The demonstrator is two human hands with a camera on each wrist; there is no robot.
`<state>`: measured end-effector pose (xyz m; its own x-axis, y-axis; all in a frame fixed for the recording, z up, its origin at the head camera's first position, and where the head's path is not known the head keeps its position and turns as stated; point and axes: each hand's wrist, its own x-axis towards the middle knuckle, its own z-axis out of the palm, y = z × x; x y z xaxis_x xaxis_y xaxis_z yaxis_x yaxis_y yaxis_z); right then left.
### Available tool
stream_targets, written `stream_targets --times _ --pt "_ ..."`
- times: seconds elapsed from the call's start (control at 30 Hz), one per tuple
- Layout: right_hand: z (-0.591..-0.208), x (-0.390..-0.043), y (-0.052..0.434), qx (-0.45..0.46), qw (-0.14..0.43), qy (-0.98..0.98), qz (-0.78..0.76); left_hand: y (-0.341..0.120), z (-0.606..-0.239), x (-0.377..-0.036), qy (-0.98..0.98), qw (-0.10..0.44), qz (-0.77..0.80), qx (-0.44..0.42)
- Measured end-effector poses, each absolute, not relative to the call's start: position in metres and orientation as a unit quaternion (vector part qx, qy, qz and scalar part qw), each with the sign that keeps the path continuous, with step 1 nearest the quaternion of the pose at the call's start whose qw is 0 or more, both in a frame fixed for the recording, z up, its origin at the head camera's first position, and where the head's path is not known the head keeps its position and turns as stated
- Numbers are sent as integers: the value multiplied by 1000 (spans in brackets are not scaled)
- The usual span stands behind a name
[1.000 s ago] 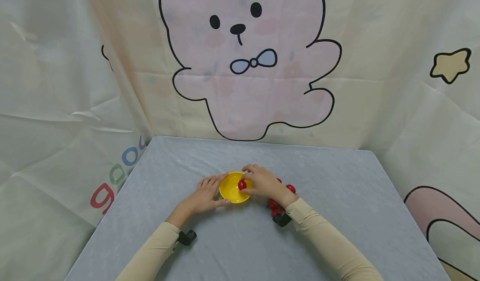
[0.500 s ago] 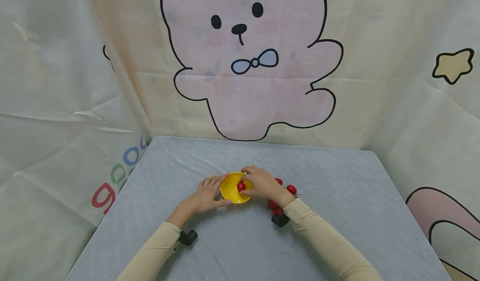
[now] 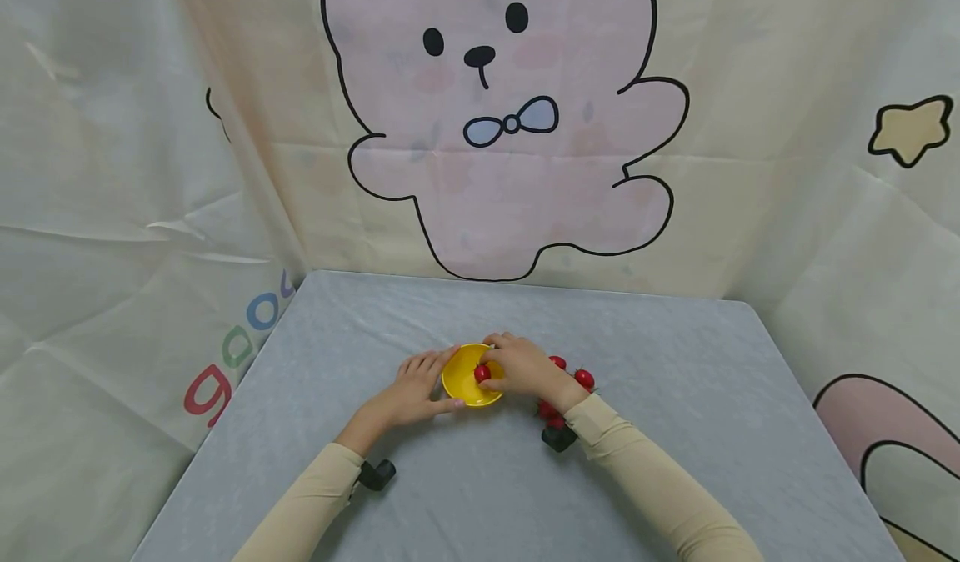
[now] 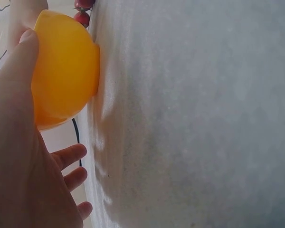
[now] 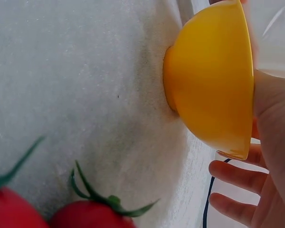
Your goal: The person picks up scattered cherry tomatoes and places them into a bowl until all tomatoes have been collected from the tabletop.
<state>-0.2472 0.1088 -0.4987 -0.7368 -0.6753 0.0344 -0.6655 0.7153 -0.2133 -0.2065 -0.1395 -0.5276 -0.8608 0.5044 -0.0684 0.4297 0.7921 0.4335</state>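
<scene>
In the head view a yellow bowl (image 3: 463, 387) stands upright on the table. My left hand (image 3: 411, 393) holds it from the left, its thumb and index finger spread along the rim. Inside the bowl's opening, my right hand (image 3: 525, 368) pinches a red cherry tomato (image 3: 482, 373) between thumb and fingers. Whether that tomato touches the bowl's bottom I cannot tell. Seen from the left wrist, the thumb lies on the rim of the bowl (image 4: 61, 69) and the other fingers stretch out below. The right wrist view shows the bowl's outer side (image 5: 211, 76); the pinched tomato is hidden there.
Several more cherry tomatoes (image 3: 584, 378) with green stems lie right of the bowl, partly covered by my right wrist. Two of them show close up, one tomato (image 5: 88, 216) at the bottom. A grey cloth covers the table (image 3: 465, 495); printed curtains (image 3: 810, 228) stand around it.
My right hand has shifted very slightly left within the bowl, tomato still pinched. The left hand keeps its place at the rim.
</scene>
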Motion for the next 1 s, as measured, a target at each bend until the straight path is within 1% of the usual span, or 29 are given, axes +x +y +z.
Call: stream_targets --times 0.23,0.4,0.53,0.7,0.83,1.0 --pt "-498 -247 109 -351 36 930 -101 -138 -525 -206 943 92 206 246" --pt "-495 -247 111 -355 30 929 -99 -137 -524 -206 941 86 210 251" --pt "-488 -248 116 -363 13 926 -98 -137 -525 -206 940 87 215 251" --pt "-469 -251 123 -371 -17 922 -107 -138 -526 -207 941 95 218 241" --pt "-455 -254 134 -357 -30 926 -117 -137 -525 -208 942 99 223 231" --pt "-447 -259 153 -333 -38 935 -115 -135 -525 -208 942 105 225 226"
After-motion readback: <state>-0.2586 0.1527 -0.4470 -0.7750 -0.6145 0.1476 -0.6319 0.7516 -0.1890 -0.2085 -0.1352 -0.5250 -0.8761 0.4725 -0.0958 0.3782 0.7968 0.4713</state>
